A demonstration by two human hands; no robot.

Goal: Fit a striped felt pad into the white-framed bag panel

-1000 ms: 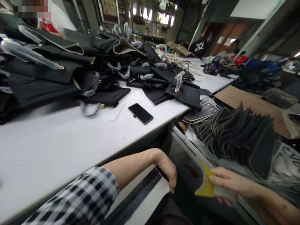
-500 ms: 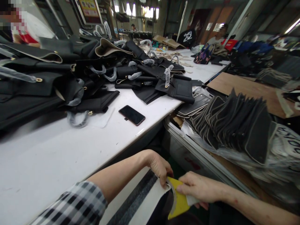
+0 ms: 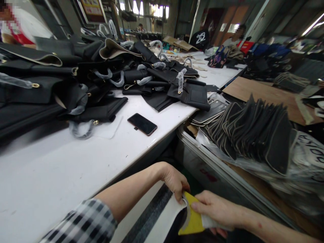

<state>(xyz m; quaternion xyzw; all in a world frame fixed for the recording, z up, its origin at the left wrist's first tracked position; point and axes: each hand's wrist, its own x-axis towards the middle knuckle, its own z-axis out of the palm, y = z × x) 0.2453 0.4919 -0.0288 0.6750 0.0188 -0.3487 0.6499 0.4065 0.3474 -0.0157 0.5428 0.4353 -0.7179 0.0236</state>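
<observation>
Bent at the wrist, my left hand (image 3: 176,180) pinches the upper edge of a bag piece (image 3: 165,211), off-white with a dark stripe, below the table's front edge. My right hand (image 3: 214,206) is closed on a flat yellow piece (image 3: 192,221) with a concave curved edge, thumb on top. That curved edge lies against the rim of the bag piece, close to my left fingertips. A whitish strip shows under my right palm; what it is I cannot make out. The lower part of the bag piece runs out of view.
A phone (image 3: 142,124) lies on the white table (image 3: 83,168). Behind it are piled black bags (image 3: 101,77) with wrapped handles. At the right, a bin (image 3: 184,136) holds a row of dark panels (image 3: 255,131). A person (image 3: 234,38) is farther back.
Both hands have shifted slightly to the right with the bag piece and the yellow piece. The yellow piece has turned a little against the rim. Both grips stay closed.
</observation>
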